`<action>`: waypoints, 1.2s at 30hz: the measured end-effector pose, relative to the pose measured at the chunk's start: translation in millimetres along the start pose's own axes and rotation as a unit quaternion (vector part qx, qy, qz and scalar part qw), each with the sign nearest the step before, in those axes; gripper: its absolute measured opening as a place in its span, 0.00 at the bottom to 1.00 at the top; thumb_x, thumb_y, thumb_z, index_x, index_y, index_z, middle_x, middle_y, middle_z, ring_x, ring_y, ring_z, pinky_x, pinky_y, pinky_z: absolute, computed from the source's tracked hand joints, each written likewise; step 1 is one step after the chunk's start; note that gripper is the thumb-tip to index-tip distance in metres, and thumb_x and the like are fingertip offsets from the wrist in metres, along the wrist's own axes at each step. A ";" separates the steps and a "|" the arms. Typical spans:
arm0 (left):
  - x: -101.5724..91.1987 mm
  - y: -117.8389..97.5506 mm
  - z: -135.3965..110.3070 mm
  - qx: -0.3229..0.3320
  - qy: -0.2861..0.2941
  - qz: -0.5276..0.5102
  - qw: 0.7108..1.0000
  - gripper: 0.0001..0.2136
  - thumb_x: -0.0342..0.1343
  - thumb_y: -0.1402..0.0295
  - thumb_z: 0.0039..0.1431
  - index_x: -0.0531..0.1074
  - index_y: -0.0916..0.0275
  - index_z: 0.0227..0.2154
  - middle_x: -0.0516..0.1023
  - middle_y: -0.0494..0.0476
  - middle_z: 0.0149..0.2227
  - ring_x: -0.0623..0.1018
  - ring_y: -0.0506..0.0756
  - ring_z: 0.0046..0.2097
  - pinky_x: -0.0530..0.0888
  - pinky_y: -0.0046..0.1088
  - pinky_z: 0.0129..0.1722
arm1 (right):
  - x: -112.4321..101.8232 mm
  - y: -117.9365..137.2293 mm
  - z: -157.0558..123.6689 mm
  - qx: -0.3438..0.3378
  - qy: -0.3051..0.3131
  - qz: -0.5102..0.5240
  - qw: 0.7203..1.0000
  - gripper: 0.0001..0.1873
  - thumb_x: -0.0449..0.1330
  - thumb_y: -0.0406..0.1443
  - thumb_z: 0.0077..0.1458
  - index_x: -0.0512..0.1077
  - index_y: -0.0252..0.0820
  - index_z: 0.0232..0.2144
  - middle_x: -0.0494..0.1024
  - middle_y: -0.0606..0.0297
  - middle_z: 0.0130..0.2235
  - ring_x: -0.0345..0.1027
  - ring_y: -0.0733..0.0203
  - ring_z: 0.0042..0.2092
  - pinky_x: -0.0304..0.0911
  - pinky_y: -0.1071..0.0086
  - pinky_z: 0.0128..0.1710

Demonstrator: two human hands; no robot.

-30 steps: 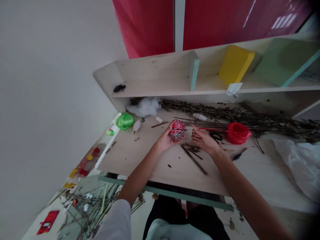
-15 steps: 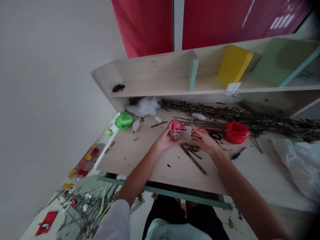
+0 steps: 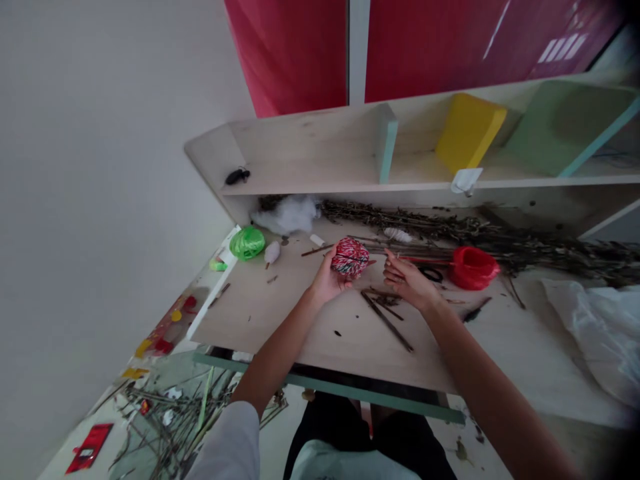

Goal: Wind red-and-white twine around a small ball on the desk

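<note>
Yarn ball (image 3: 350, 258) shifted slightly left, turned; sits in left hand (image 3: 329, 279) over table (image 3: 350, 350), fingers curled round it. Right hand (image 3: 406, 279) fingers bunched beside red strand (image 3: 425, 260); grip unclear. Visible ball looks fully wrapped; remaining winding unclear.

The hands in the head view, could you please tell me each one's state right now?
Left hand: holding the ball of yarn.
Right hand: fingers partly curled; cannot tell whether holding anything.
</note>
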State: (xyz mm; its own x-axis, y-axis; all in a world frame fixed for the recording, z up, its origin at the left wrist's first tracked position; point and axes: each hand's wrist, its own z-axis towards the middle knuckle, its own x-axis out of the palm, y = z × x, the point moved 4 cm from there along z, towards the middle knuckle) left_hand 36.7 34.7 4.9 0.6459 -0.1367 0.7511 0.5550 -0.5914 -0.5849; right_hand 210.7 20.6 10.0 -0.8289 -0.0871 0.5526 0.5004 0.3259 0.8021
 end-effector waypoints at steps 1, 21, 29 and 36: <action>-0.3 -0.3 0.5 0.003 0.001 -0.003 1.000 0.29 0.44 0.48 0.61 0.69 0.69 0.52 0.80 0.65 0.33 0.77 0.54 0.25 0.64 0.22 0.15 | -0.8 -0.5 0.5 0.000 0.000 -0.002 1.000 0.21 0.71 0.46 0.40 0.70 0.46 0.34 0.46 0.77 0.21 0.37 0.71 0.22 0.41 0.76 0.21; 7.6 -4.5 -5.8 -0.008 -0.013 -0.086 0.996 0.33 0.37 0.47 0.64 0.58 0.70 0.61 0.80 0.68 0.39 0.81 0.58 0.36 0.77 0.27 0.29 | 6.6 -1.9 -2.2 0.006 0.008 -0.017 1.000 0.20 0.72 0.44 0.39 0.69 0.44 0.31 0.48 0.77 0.21 0.38 0.71 0.22 0.44 0.77 0.19; 6.7 -1.2 -3.9 -0.026 0.026 -0.080 0.996 0.37 0.35 0.43 0.62 0.54 0.66 0.64 0.78 0.70 0.45 0.79 0.55 0.30 0.75 0.26 0.24 | 10.4 0.0 -4.9 0.009 0.009 -0.037 0.999 0.21 0.72 0.46 0.38 0.68 0.43 0.29 0.48 0.77 0.20 0.39 0.72 0.22 0.44 0.77 0.19; 11.6 -3.2 -6.4 -0.018 0.028 -0.081 0.996 0.34 0.40 0.43 0.60 0.63 0.66 0.59 0.78 0.72 0.43 0.73 0.49 0.21 0.65 0.19 0.14 | 7.6 1.0 -5.0 0.016 -0.007 -0.019 1.000 0.22 0.73 0.45 0.37 0.68 0.43 0.30 0.48 0.78 0.20 0.39 0.73 0.22 0.45 0.79 0.20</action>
State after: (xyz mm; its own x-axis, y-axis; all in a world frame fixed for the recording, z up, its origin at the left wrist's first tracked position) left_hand 39.1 29.9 17.5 0.5180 -0.0808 0.8515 0.6306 -0.6366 -0.4440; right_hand 206.2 15.5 16.2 -0.8506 -0.0872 0.5185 0.4604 0.3526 0.8147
